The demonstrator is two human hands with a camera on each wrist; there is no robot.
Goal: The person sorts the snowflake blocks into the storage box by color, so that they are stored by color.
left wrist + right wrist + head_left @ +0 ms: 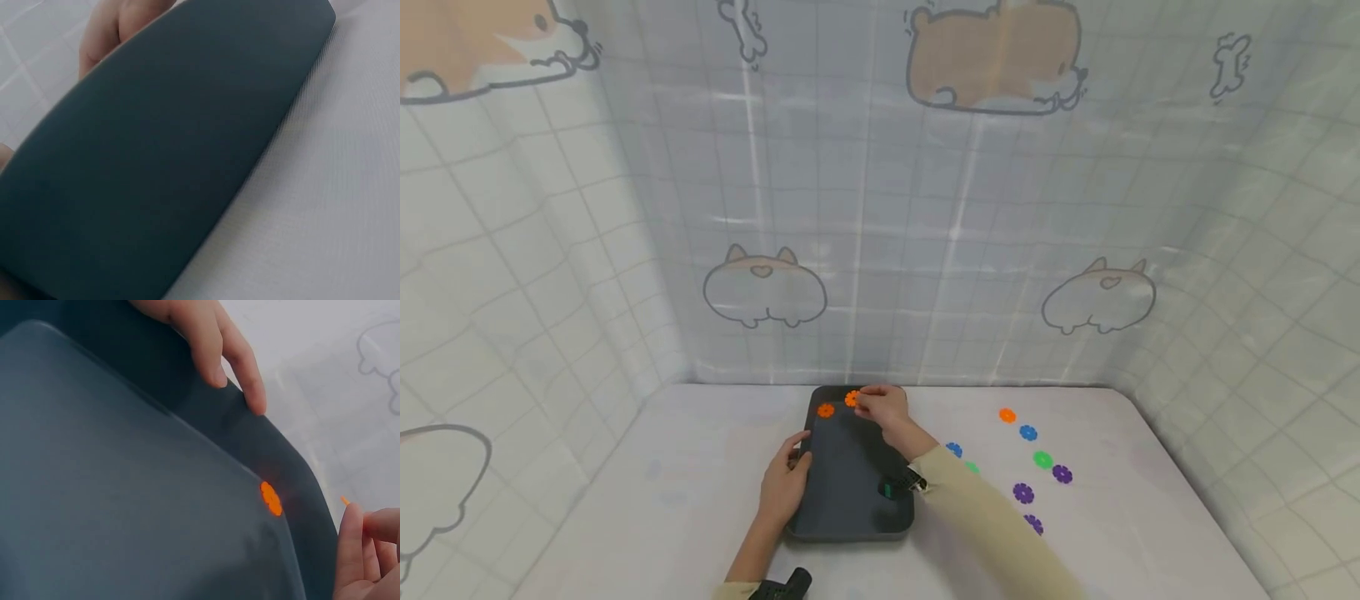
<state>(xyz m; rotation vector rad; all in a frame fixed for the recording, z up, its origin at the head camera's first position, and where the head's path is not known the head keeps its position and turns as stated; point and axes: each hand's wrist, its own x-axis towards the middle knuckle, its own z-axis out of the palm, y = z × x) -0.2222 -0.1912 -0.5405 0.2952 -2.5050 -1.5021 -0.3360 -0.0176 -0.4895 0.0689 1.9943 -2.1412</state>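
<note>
A dark grey tray (850, 475) lies on the white tabletop. My left hand (784, 483) holds its left edge; in the right wrist view two fingers (240, 369) of that hand reach over the rim. At the tray's far end my right hand (886, 412) pinches an orange flower-shaped plastic disc (852, 398) between thumb and fingertips. Another orange disc (826, 410) lies in the tray's far left corner. From the left wrist the tray's outer wall (169, 137) fills much of the view, with part of a hand (125, 28) behind it.
Right of the tray, several loose discs lie on the table: an orange disc (1007, 415), a blue disc (1028, 432), a green disc (1042, 459) and purple discs (1023, 493). A patterned curtain (880, 250) encloses the back and both sides.
</note>
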